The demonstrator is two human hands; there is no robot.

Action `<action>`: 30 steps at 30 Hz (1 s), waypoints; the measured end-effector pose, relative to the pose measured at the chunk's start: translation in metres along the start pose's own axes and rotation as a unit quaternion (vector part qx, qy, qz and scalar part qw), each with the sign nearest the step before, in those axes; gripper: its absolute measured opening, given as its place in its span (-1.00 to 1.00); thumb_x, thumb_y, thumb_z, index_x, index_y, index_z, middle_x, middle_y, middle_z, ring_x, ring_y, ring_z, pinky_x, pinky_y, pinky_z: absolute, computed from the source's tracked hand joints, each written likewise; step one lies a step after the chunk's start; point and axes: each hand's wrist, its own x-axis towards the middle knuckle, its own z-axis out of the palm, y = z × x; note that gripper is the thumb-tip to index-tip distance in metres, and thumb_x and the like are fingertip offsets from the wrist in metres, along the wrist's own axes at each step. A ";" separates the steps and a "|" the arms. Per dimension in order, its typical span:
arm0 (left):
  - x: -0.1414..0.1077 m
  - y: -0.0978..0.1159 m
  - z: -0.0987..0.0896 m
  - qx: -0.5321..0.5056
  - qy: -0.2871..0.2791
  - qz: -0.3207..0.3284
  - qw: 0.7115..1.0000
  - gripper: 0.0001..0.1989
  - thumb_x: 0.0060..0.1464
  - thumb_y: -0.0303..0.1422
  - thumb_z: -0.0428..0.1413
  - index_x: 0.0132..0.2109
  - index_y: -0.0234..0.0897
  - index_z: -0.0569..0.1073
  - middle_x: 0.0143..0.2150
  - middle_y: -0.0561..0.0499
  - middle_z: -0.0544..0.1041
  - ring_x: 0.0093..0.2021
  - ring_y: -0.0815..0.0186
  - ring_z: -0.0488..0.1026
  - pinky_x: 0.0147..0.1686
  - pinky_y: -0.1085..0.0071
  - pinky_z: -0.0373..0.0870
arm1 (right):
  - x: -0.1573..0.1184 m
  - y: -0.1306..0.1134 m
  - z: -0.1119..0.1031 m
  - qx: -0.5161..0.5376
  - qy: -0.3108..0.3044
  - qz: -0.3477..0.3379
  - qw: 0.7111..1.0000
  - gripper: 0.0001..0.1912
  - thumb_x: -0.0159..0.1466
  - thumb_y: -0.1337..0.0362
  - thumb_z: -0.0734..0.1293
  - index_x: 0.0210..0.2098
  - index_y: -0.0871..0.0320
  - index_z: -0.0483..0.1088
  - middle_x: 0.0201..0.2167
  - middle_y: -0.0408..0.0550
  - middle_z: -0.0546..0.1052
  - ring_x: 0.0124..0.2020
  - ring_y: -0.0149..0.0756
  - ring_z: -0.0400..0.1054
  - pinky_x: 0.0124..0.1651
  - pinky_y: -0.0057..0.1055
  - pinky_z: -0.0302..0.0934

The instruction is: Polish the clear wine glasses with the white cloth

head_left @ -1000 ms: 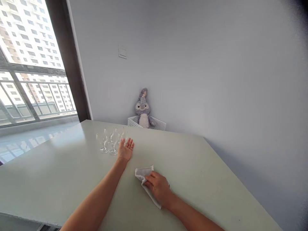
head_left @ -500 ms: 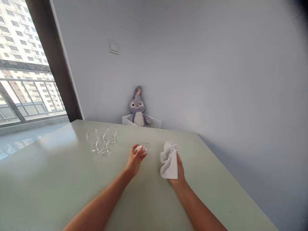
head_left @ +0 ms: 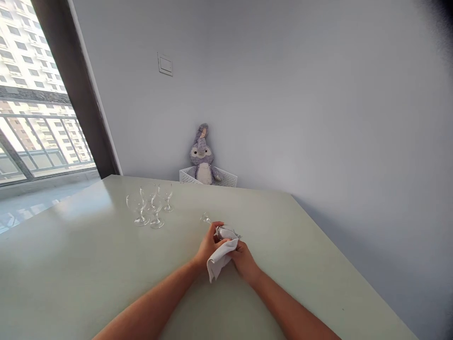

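My left hand [head_left: 209,243] is closed around the bowl of a clear stemmed glass [head_left: 205,218], which lies tilted on its side with the foot pointing to the far left. A white cloth [head_left: 221,257] is gripped by my right hand [head_left: 245,262], whose fingers press it at the glass's mouth. One part of the cloth shows inside or against the bowl; I cannot tell which. A loose flap hangs down between my wrists. Both hands are just above the table, and the cloth hides some of the right fingers.
Several clear stemmed glasses [head_left: 156,212] stand upright in a group on the pale green table [head_left: 106,264], left of my hands. Behind the far edge, a plush rabbit [head_left: 202,160] sits in a white perforated basket [head_left: 226,177] against the wall. A window is at left.
My right hand has brought the cloth leftward to the glass. My left hand has moved slightly right and nearer, its grip now on the bowl with the foot pointing away.
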 end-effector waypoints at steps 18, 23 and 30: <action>-0.008 0.034 -0.010 0.095 -0.074 -0.011 0.993 -0.64 -0.02 -0.17 0.05 -0.07 -0.22 0.38 -0.39 0.02 0.42 -0.39 0.35 0.37 -0.39 0.45 0.34 | -0.009 -0.017 -0.003 -0.008 -0.024 0.014 1.000 -0.77 0.08 0.08 0.29 -0.44 0.12 0.40 -0.58 -0.15 0.39 -0.52 -0.33 0.24 -0.39 -0.37 0.16; -0.008 0.040 -0.009 0.068 -0.074 0.010 0.995 -0.55 -0.07 -0.22 0.12 0.00 -0.24 0.33 -0.40 0.01 0.43 -0.38 0.33 0.38 -0.33 0.42 0.34 | -0.013 -0.021 0.001 0.032 -0.034 0.037 0.998 -0.82 0.09 0.13 0.30 -0.42 0.11 0.40 -0.56 -0.17 0.39 -0.54 -0.38 0.23 -0.39 -0.38 0.17; -0.008 0.038 -0.006 0.057 -0.053 -0.017 0.997 -0.62 -0.01 -0.18 0.06 -0.04 -0.24 0.38 -0.24 -0.06 0.46 -0.31 0.28 0.39 -0.33 0.42 0.35 | -0.013 -0.025 0.003 -0.039 -0.020 -0.021 0.999 -0.87 0.08 0.22 0.31 -0.39 0.12 0.44 -0.50 -0.16 0.43 -0.44 -0.33 0.28 -0.31 -0.38 0.18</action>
